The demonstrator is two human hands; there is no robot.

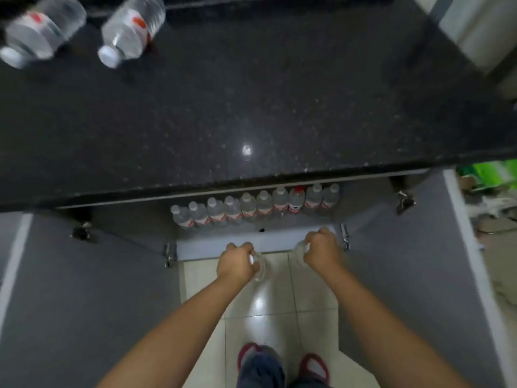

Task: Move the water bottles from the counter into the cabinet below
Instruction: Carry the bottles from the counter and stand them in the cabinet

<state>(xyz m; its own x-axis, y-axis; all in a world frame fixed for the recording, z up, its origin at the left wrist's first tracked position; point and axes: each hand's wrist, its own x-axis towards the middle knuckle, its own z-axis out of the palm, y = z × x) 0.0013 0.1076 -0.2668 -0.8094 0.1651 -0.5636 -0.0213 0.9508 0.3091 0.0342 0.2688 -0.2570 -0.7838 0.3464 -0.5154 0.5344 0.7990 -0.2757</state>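
Note:
Two clear water bottles with red-and-white labels stand on the black counter [251,107] at the far left: one [42,32] at the corner, another [131,29] beside it. Below, the open cabinet [223,242] holds a row of several bottles [257,205]. My left hand [237,261] is closed around the neck of a bottle [260,271] hanging just in front of the cabinet floor. My right hand [321,247] grips the top of another bottle [300,254] at the cabinet's front edge. Both held bottles are mostly hidden and blurred.
Grey cabinet doors stand open on both sides, left [84,289] and right [405,261]. A white box [475,29] sits at the counter's far right. Green packaging [492,175] and clutter lie on the right. My red slippers [313,365] are on the tiled floor.

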